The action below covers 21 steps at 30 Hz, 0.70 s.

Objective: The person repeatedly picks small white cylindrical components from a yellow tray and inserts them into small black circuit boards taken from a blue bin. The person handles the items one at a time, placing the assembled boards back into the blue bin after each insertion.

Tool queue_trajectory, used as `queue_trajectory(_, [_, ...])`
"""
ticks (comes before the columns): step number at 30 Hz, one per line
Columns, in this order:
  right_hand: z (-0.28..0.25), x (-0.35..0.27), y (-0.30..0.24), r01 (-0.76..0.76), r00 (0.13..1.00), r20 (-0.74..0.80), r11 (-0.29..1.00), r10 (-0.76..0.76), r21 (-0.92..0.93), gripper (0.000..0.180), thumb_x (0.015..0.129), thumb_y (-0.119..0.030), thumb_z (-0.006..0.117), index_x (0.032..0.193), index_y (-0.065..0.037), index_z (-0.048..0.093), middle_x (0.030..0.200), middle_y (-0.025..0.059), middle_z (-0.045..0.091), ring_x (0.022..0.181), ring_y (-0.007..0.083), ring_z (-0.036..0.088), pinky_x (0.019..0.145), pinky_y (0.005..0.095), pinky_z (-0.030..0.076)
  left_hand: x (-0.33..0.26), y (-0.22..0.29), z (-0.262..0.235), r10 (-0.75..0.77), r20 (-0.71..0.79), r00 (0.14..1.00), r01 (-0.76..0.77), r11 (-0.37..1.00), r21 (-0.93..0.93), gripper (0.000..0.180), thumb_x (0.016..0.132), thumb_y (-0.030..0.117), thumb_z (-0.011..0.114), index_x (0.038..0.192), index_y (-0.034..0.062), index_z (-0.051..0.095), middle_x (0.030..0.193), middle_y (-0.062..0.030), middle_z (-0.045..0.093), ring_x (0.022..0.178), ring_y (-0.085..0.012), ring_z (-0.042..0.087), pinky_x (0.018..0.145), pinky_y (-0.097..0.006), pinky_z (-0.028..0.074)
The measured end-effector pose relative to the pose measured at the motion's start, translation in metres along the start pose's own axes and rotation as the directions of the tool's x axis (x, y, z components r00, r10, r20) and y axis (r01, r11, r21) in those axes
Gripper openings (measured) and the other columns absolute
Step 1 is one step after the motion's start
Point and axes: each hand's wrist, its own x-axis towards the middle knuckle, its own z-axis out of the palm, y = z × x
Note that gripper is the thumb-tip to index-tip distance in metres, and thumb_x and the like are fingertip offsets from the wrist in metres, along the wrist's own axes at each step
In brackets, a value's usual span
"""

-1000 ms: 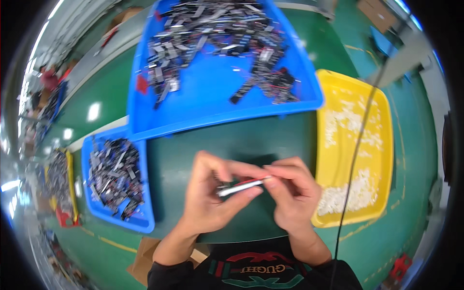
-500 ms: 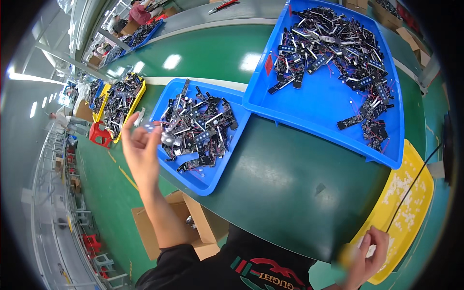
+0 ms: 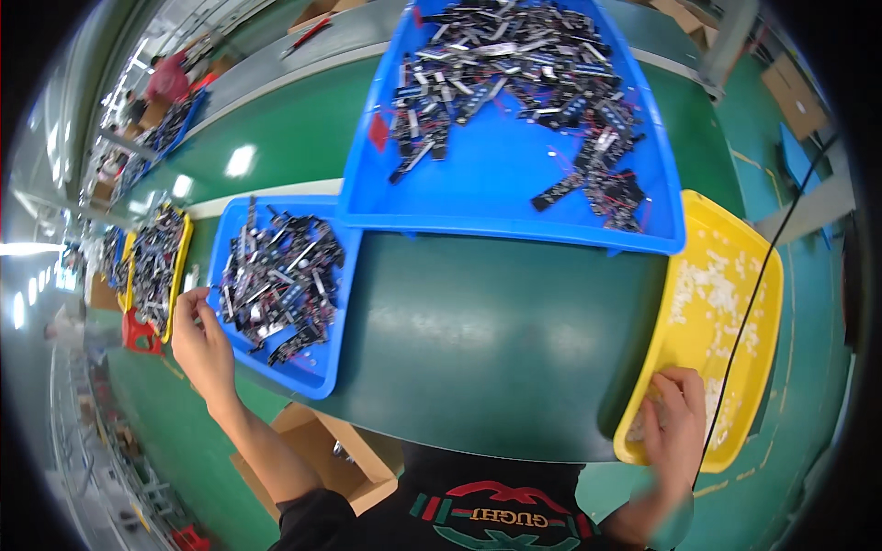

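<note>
Right hand (image 3: 675, 427) fingers down in yellow tray (image 3: 735, 275) among white pieces (image 3: 712, 298), grip unclear; left hand (image 3: 200, 344) open at small blue tray (image 3: 323, 372) edge.

small blue tray (image 3: 323, 375) – dark parts, table's left | yellow tray (image 3: 768, 275) – white pieces, right

L hand (image 3: 204, 344) @ small blue tray (image 3: 323, 372) | R hand (image 3: 673, 432) in yellow tray (image 3: 770, 275)

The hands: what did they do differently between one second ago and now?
They parted and let go of the small silvery part. The left hand swung out to the small blue tray's left edge; the right hand dropped into the yellow tray of white pieces. The trays and the green table stayed in place.
</note>
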Motion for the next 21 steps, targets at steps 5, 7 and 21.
queue_trajectory(5, [0.005, -0.001, 0.014, 0.012, 0.999, -0.036, 0.999, -0.01, 0.047, 0.026, 0.068, 0.005, 0.067, 0.093, 0.001, 0.06, 0.088, 0.0142, 0.054, 0.084, 0.0337, 0.052, 0.073, 0.0394, 0.044, -0.026, 0.124, 0.024, 0.356, 0.081, 0.931, -0.287, 0.851, -0.439, 0.009, 0.084, -0.001, 0.059, 0.09, 0.0014, 0.066, 0.078, -0.0059, 0.066, 0.064, -0.0108, 0.057, 0.06, -0.025, 0.045])
queue_trajectory(7, [0.005, -0.001, 0.014, -0.004, 0.999, -0.039, 0.996, 0.007, 0.092, 0.023, 0.067, 0.005, 0.068, 0.088, -0.001, 0.06, 0.081, 0.0128, 0.053, 0.078, 0.0331, 0.05, 0.068, 0.041, 0.042, -0.039, 0.168, 0.038, 0.507, 0.079, 0.858, -0.396, 0.752, -0.527, 0.005, 0.083, 0.0, 0.063, 0.087, 0.0007, 0.067, 0.074, -0.0053, 0.065, 0.062, -0.0097, 0.055, 0.058, -0.025, 0.043])
queue_trajectory(21, [0.01, -0.003, 0.032, 0.09, 0.992, -0.106, 0.982, -0.073, 0.168, 0.011, 0.072, 0.001, 0.063, 0.078, -0.003, 0.053, 0.077, 0.0118, 0.049, 0.075, 0.0313, 0.049, 0.068, 0.039, 0.042, -0.047, 0.313, 0.073, 0.834, 0.339, 0.434, -0.502, 0.537, -0.678, 0.033, 0.096, 0.027, 0.049, 0.111, 0.0001, 0.062, 0.108, -0.0187, 0.062, 0.095, -0.0343, 0.061, 0.084, -0.039, 0.046])
